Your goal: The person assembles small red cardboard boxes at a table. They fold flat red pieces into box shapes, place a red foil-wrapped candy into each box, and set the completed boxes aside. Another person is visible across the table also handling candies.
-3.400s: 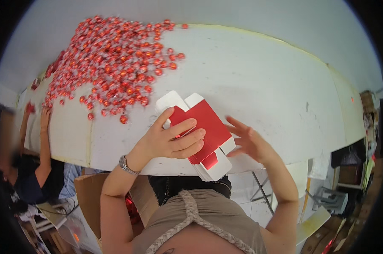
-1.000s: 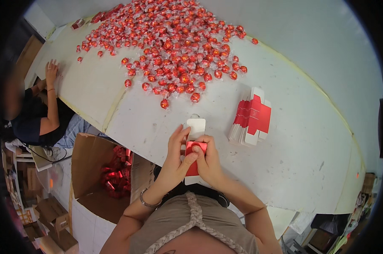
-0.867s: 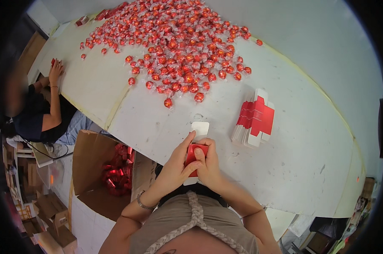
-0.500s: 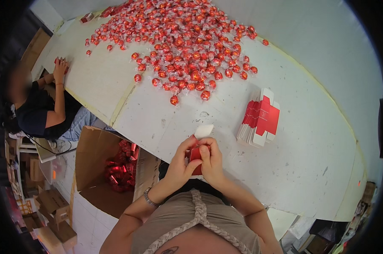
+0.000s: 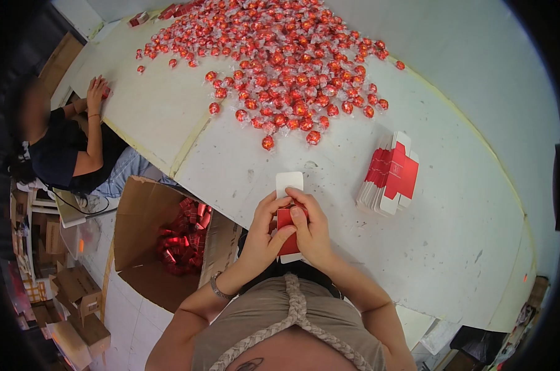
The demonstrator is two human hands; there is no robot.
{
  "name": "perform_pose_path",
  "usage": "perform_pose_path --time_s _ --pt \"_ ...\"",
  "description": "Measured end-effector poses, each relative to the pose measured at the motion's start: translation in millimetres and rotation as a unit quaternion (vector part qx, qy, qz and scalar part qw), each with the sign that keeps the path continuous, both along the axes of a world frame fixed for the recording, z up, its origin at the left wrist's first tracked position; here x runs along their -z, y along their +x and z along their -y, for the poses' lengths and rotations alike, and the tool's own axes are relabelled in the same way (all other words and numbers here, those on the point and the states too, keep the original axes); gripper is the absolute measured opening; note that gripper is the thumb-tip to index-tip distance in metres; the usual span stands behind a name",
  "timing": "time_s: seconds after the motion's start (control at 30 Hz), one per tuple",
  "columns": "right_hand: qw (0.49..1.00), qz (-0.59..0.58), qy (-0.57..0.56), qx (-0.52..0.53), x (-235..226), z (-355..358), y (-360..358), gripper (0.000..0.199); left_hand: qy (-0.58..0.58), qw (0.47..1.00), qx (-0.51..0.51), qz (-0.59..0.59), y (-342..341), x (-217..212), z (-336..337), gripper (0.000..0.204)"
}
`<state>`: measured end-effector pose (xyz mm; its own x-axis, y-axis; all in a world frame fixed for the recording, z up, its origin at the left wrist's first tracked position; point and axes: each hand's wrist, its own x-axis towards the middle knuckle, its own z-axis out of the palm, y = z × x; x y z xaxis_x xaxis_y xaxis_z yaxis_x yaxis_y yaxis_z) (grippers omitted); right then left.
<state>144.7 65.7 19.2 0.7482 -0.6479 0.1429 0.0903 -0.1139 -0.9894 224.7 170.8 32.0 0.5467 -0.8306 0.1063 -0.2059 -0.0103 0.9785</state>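
A small red and white carton [image 5: 288, 217] is held upright over the near edge of the white table [image 5: 453, 204]. My left hand [image 5: 266, 230] grips its left side and my right hand [image 5: 313, 230] grips its right side, thumbs pressing on the red face. Its white top flap [image 5: 289, 183] stands open above my fingers. To the right lies a stack of flat red and white cartons [image 5: 391, 179]. A large heap of red wrapped round sweets [image 5: 280, 55] covers the far part of the table.
An open cardboard box [image 5: 168, 241] with red packs inside stands on the floor at my left. Another person in dark clothes [image 5: 69, 148] sits at the table's left end, a hand [image 5: 96, 93] resting on it. Smaller cardboard boxes [image 5: 76, 303] lie on the floor.
Earlier both hands lay on a flat carton on the table. Now that carton is a folded box held in both hands, and the view has shifted so the sweets sit higher and farther.
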Motion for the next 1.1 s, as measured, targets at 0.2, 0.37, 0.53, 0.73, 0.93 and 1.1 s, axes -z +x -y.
perform_pose_path --time_s 0.2,0.37,0.53,0.73,0.93,1.1 --pt "0.999 -0.025 -0.033 0.03 16.9 6.7 3.5 0.023 0.04 0.993 0.045 -0.103 -2.2 2.6 0.0 0.042" --pt "0.991 0.074 0.066 0.088 0.2 12.0 9.4 0.017 0.015 0.991 0.049 -0.121 8.1 -1.8 6.6 0.039" --pt "0.962 0.023 0.253 -0.1 -42.5 56.7 1.1 0.019 0.022 0.994 0.096 -0.043 20.1 -30.7 15.6 0.045" --pt "0.986 0.01 0.106 -0.128 -56.7 63.9 -5.5 0.02 -0.039 0.987 0.111 -0.113 18.0 -34.1 14.9 0.055" --pt "0.991 -0.06 0.041 -0.113 -65.8 68.3 -9.8 0.019 -0.025 0.993 0.107 -0.045 16.9 -34.3 19.4 0.056" --pt "0.99 -0.076 0.031 -0.11 -67.4 61.2 -25.8 0.025 -0.029 0.992 0.09 -0.082 11.5 -33.2 29.1 0.042"
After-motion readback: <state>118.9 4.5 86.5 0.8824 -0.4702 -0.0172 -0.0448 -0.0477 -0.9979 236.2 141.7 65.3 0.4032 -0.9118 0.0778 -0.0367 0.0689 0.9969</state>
